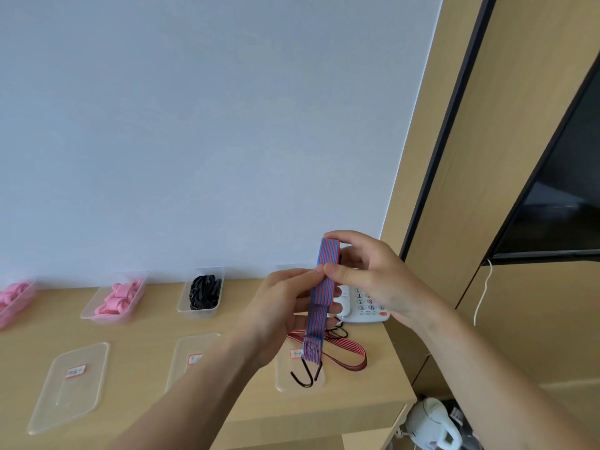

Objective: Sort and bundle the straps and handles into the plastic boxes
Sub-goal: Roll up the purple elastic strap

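Note:
A blue-and-red striped elastic strap (321, 297) hangs folded in front of me, its dark metal hooks (306, 376) dangling at the bottom. My left hand (285, 306) pinches the strap at mid-height. My right hand (367, 274) grips the folded top end between thumb and fingers. A red striped strap (347, 350) with a hook lies on the wooden desk beneath. Three clear plastic boxes stand along the wall: one with black straps (203, 293) and two with pink handles (115, 300) (13, 298).
Three clear lids with red labels lie on the desk (69, 371) (191, 355) (293, 368). A white telephone (363, 303) sits at the desk's right end behind my hands. A white kettle (431, 423) stands on the floor below. A dark screen (558, 206) hangs at right.

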Tool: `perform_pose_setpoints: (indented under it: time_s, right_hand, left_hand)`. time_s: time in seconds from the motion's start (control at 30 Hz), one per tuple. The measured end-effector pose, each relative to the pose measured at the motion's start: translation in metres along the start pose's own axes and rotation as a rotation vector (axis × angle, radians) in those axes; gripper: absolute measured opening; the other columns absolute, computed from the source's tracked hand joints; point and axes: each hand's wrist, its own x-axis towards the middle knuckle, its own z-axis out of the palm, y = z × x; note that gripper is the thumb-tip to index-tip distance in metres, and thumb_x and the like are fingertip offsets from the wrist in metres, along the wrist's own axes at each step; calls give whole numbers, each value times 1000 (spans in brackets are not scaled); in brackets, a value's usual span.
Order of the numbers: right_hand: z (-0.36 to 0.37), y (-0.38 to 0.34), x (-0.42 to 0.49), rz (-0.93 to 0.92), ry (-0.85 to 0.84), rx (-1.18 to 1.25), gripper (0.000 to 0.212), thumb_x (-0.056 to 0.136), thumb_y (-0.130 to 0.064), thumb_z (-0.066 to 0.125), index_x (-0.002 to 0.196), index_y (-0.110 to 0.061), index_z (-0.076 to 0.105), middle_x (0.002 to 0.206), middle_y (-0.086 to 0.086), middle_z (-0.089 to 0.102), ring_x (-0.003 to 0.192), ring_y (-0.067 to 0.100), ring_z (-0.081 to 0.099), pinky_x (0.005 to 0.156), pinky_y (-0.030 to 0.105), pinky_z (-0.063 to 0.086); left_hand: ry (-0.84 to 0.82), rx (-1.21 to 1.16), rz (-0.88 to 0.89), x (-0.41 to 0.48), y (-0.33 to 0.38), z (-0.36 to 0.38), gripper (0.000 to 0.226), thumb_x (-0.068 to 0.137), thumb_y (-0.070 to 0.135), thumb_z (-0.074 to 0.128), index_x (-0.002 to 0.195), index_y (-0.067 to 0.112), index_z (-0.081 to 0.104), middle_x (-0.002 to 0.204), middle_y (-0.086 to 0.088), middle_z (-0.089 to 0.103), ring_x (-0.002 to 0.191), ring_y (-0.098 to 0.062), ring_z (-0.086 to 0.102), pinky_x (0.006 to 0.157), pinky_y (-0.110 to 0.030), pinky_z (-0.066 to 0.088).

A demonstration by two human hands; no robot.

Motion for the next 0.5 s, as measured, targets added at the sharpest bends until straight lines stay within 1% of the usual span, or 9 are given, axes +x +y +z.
perform_pose_setpoints:
  time_s: [0.07,0.13,0.2,0.27,0.33,0.4,0.47,0.5]
  right_hand:
    - [1,1,2,-21,47,-8,47,84,-5,79,127,-18,63,101,9,74,93,16,68,100,44,53]
    - [2,0,3,-70,90,-32,49,83,-1,80,127,-16,63,99,2,73,96,15,70,98,41,54]
    - [6,0,3,-123,112,-49,53,80,0,82,127,-18,64,100,-2,74,100,18,71,95,43,56]
    - [11,1,2,-166,138,-67,56,77,-4,84,124,-26,65,101,-6,75,99,17,71,89,41,58]
    - [13,2,2,-215,178,-84,57,74,-9,84,123,-32,65,104,-10,74,99,13,70,85,35,58]
    - [14,1,2,-244,198,-92,57,74,-15,82,124,-35,63,108,-13,73,102,11,69,82,28,57]
    - [17,0,-1,-228,177,-53,50,77,-23,79,124,-35,65,111,-12,73,103,11,69,82,26,56]
    - [18,-4,-2,-190,174,14,42,80,-28,77,121,-34,69,110,-8,74,102,12,69,82,27,57]
  left_hand:
    - [1,23,-11,-1,0,-1,53,88,46,75,114,-1,73,104,-21,78,88,-34,77,73,-42,64]
    - [-6,50,-23,-2,0,-4,57,87,50,75,114,-1,72,105,-21,78,86,-35,77,75,-44,65]
    - [-14,66,-13,-4,1,-6,52,86,44,74,113,0,72,107,-22,77,86,-35,77,74,-42,64]
    - [-25,85,3,-5,1,-9,42,89,33,72,115,1,71,111,-23,75,89,-34,77,75,-43,65]
    - [-39,97,26,-6,0,-10,28,97,17,70,122,4,69,113,-22,75,91,-34,77,77,-46,65]
    - [-34,103,41,-6,-1,-9,23,102,8,62,125,6,67,112,-22,76,92,-33,77,80,-49,65]
    - [-19,106,51,-6,-2,-8,22,104,4,58,124,6,67,111,-21,76,92,-33,77,86,-54,63]
    - [-19,108,54,-5,-3,-7,23,104,2,57,123,6,67,112,-21,76,92,-33,77,88,-56,62]
